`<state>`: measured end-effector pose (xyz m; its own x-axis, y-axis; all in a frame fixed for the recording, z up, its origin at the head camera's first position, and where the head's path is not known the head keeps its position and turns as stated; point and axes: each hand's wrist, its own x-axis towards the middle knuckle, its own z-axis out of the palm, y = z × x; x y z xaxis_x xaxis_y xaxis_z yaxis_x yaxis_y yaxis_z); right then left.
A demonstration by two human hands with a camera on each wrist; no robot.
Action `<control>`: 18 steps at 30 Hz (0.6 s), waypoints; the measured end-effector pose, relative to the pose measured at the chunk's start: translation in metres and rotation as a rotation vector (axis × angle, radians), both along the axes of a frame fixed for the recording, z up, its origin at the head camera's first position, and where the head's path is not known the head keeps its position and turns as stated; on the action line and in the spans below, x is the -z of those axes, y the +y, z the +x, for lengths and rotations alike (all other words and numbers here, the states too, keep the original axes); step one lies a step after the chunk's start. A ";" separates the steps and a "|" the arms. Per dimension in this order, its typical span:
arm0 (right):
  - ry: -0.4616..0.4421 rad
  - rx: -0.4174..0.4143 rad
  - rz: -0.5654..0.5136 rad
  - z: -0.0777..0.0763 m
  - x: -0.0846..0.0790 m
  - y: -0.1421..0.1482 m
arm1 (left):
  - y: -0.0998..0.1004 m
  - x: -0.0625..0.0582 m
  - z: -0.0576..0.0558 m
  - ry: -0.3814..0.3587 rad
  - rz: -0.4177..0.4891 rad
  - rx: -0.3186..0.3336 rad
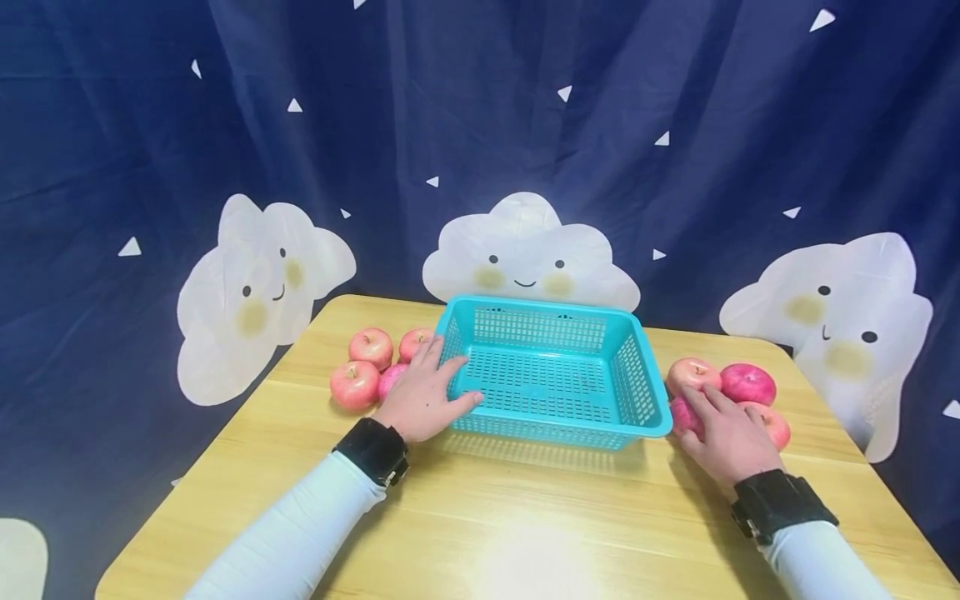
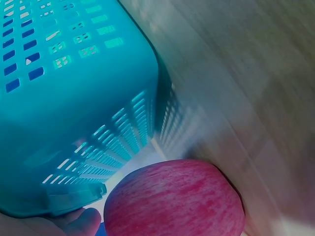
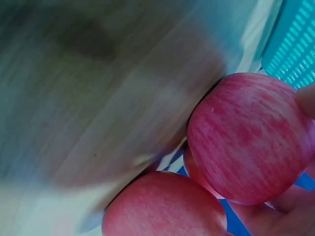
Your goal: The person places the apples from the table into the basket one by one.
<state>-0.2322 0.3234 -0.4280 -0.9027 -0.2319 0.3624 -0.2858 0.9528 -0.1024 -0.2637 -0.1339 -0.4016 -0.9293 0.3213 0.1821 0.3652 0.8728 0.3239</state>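
Note:
A turquoise plastic basket (image 1: 555, 427) with slotted walls stands between both hands, no fruit in it. At its left rim is my left hand (image 1: 423, 398), fingers spread and thumb over the inside edge. Beside that hand a dark pink apple (image 1: 390, 381) shows in part; the left wrist view has this apple (image 2: 174, 201) close to the basket, no fingers curled round it. My right hand (image 1: 731, 437) reaches over the right group and grips a dark pink apple (image 1: 684, 417). Thumb and fingers lie on opposite sides of this apple (image 3: 251, 140) in the right wrist view.
More apples sit left of the basket, among them a pale red apple (image 1: 355, 385). On the right are a light red apple (image 1: 693, 375), a deep pink apple (image 1: 748, 384) and another partly under the hand. A dark blue curtain (image 1: 480, 100) hangs behind the wooden table (image 1: 465, 517).

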 end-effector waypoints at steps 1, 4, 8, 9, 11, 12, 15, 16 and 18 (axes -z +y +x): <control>0.002 -0.005 0.000 0.000 0.000 0.000 | 0.000 0.000 0.000 0.002 -0.001 0.001; -0.014 -0.013 0.007 0.000 -0.002 0.000 | -0.001 -0.001 0.000 0.011 -0.013 0.005; -0.048 -0.014 0.013 -0.002 -0.005 -0.001 | -0.002 -0.001 0.001 0.010 -0.016 -0.003; -0.049 -0.018 0.009 -0.002 -0.006 -0.001 | -0.002 -0.001 0.001 0.008 -0.012 -0.006; -0.052 -0.023 -0.001 -0.003 -0.007 0.000 | -0.001 -0.002 0.001 0.002 -0.009 -0.010; -0.054 -0.026 -0.006 -0.002 -0.007 0.001 | -0.001 -0.002 0.001 0.001 -0.010 -0.010; -0.081 -0.028 -0.022 -0.001 -0.009 0.003 | 0.000 -0.001 0.001 0.002 -0.015 -0.007; -0.093 -0.026 -0.027 -0.001 -0.009 0.003 | 0.000 -0.001 0.001 0.003 -0.016 -0.007; -0.114 -0.023 -0.033 -0.001 -0.011 0.003 | 0.000 -0.001 0.000 0.008 -0.016 -0.009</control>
<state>-0.2331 0.3261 -0.4166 -0.9329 -0.2430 0.2659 -0.2928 0.9415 -0.1668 -0.2634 -0.1337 -0.4011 -0.9309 0.3155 0.1843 0.3594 0.8813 0.3069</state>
